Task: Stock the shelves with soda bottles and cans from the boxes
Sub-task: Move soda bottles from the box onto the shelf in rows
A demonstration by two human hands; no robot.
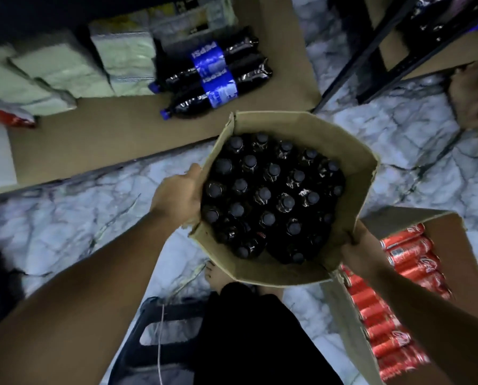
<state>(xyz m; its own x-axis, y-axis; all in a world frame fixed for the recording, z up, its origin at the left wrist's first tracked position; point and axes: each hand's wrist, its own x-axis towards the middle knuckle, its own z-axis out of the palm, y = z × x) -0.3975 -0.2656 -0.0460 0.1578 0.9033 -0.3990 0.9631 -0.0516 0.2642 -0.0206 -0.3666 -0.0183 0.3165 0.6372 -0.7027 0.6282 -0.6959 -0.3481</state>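
An open cardboard box (340,145) sits at the centre of the head view, packed with several dark soda bottles (271,198) standing upright with black caps. My left hand (178,195) grips the box's left wall. My right hand (358,252) grips its lower right corner. A second cardboard box (460,245) at the lower right holds several red cola cans (407,259) lying in rows. Three large Pepsi bottles (215,76) with blue labels lie on flat cardboard (115,134) at the upper left.
The floor is white marble tile (399,140). A dark metal shelf frame (371,59) stands at the upper right, with another person's foot (474,98) beside it. Pale wrapped packs (121,59) lie at the upper left. A dark plastic stool (160,337) and my foot (218,276) are below the box.
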